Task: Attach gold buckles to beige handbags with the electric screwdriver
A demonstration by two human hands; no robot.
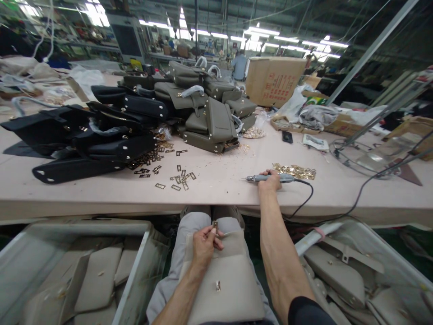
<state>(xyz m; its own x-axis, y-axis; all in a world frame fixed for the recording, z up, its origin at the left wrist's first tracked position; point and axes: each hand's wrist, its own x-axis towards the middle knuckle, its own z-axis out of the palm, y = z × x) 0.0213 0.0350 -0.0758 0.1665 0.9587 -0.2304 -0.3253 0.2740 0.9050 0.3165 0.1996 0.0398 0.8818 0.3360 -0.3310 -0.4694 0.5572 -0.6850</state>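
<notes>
Beige smooth bag [237, 289] laid flat; bronze rectangular metal plate [215, 225] pinched by left hand [204, 243], grey cylindrical tool [287, 178] gripped by right hand [269, 182].

Lit tubes [264, 31] above and beyond the long worktable [216, 195] — tall dark-fronted unit [126, 39] behind it, dim roof [291, 12] over it.

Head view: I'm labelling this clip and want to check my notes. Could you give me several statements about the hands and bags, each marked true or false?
1. The right hand holds a corded tool. True.
2. The left hand is empty. False: it pinches a small metal plate.
3. A beige bag piece lies on the person's lap. True.
4. The black bags lie inside a bin. False: they lie on the table.
</notes>
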